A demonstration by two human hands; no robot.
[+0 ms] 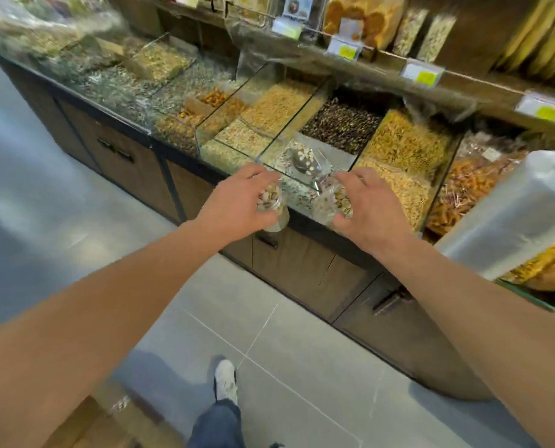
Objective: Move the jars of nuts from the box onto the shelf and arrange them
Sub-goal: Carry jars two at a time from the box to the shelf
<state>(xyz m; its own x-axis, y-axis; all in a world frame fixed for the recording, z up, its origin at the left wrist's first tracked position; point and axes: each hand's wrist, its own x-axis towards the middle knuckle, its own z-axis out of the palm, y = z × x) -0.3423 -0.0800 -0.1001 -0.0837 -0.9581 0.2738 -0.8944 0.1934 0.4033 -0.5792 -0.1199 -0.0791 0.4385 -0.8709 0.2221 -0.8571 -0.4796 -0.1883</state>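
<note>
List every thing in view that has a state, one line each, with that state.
left hand: grips a jar from above
left jar of nuts: held in the air, full
right hand: grips a jar from above
right jar of nuts: held in the air, full
scoop: lying in a glass bin, loaded with nuts
cabinet doors: closed
shelf: stocked with bags, price tags along its edge

Glass bins (279,124) of loose snacks, perhaps seeds; scoop (305,163).
</note>
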